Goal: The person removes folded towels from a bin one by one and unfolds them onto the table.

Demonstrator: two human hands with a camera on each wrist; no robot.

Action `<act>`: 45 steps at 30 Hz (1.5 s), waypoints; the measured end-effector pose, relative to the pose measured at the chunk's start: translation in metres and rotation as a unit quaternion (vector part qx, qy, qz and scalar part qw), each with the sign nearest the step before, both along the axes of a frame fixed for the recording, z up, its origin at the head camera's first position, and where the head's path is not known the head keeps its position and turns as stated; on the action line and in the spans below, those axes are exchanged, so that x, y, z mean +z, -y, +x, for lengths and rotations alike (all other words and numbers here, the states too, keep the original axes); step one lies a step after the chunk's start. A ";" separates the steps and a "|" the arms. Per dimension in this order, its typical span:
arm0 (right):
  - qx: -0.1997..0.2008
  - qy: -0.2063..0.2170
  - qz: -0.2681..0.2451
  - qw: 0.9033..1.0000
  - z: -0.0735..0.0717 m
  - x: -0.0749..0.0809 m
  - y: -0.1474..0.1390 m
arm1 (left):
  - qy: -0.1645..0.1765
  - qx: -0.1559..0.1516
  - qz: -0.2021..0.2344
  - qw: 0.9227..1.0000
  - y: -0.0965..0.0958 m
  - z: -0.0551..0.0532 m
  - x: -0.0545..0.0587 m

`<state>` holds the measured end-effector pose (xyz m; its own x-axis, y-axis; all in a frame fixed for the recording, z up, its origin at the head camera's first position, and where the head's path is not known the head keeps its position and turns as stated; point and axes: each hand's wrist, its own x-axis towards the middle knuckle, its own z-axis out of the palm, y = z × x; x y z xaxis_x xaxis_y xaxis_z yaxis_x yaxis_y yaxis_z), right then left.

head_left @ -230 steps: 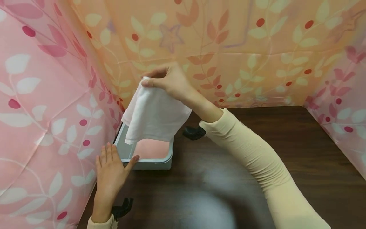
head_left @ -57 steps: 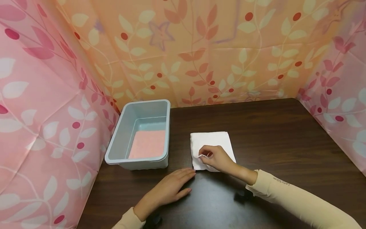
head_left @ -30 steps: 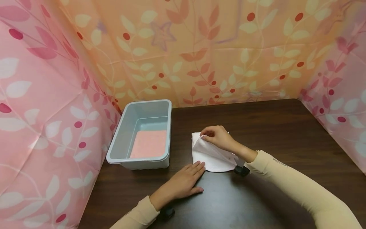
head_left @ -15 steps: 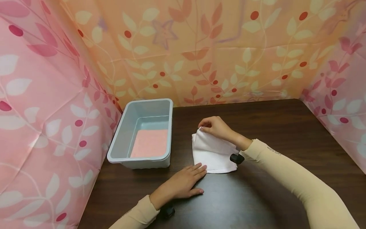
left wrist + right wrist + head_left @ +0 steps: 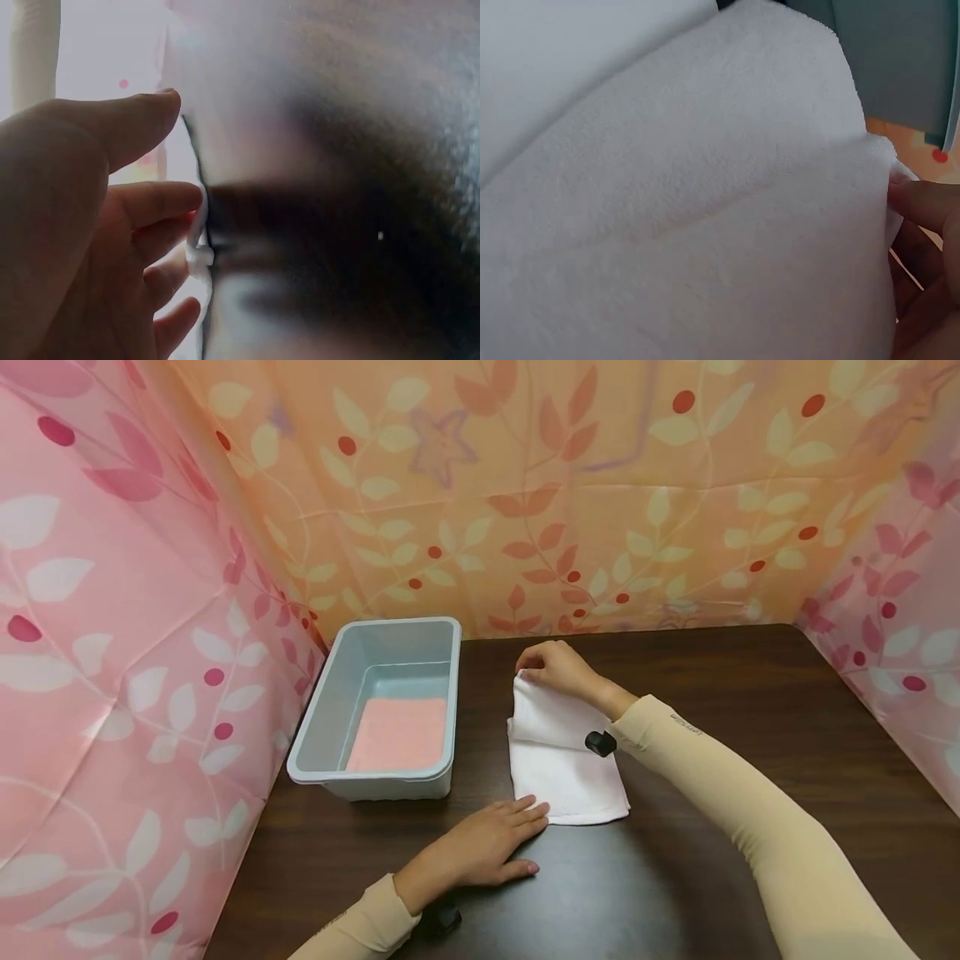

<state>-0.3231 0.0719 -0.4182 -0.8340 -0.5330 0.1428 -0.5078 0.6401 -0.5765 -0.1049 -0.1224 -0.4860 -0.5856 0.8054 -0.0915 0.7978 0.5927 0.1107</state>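
Note:
A white towel [image 5: 570, 785] lies on the dark table, its far layer raised off the rest. At the far left corner my right hand [image 5: 561, 668] pinches the cloth between thumb and fingers. The right wrist view shows the plush towel [image 5: 705, 195] filling most of the frame, with the thumb [image 5: 922, 202] on its edge. My left hand [image 5: 480, 843] lies with extended fingers, their tips on the towel's near left corner. From the left wrist view, those fingers [image 5: 161, 202] reach the towel's edge.
Left of the towel stands a light blue plastic bin [image 5: 454, 710] with a flat pink piece [image 5: 401, 733] on its floor. Floral curtains [image 5: 525, 510] close in the table [image 5: 720, 693] at the back and both sides. A black wrist camera [image 5: 600, 743] overlaps the towel.
The towel went from the bin to the table. Since then my right hand has drawn its top layer from the near side toward the back. My left hand moved from the bin to the towel's near corner.

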 end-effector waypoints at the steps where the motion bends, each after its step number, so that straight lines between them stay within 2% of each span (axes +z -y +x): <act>1: -0.003 -0.001 0.005 1.000 -0.004 -0.001 0.001 | -0.002 -0.002 0.000 1.000 0.000 0.000 0.000; 11: -0.021 -0.015 0.026 0.999 -0.040 -0.013 0.019 | 0.012 -0.003 -0.008 1.000 -0.001 0.006 0.005; 16: -0.039 -0.015 0.026 0.999 -0.052 -0.024 0.026 | 0.019 -0.009 -0.023 1.000 -0.002 0.013 0.012; 23: -0.062 -0.017 0.051 0.997 -0.063 -0.034 0.034 | 0.005 -0.032 -0.025 0.999 -0.001 0.022 0.020; 28: -0.080 -0.017 0.083 0.993 -0.067 -0.044 0.039 | 0.000 -0.029 -0.017 0.999 0.000 0.025 0.018; 36: -0.071 -0.012 0.115 0.991 -0.065 -0.060 0.037 | -0.014 -0.022 -0.010 1.000 0.001 0.027 0.015; 40: -0.066 -0.022 0.114 0.991 -0.063 -0.060 0.035 | -0.018 -0.015 -0.004 1.000 0.001 0.026 0.015; 45: -0.052 -0.019 0.124 0.991 -0.062 -0.057 0.027 | 0.000 0.014 -0.007 1.000 0.002 0.023 0.012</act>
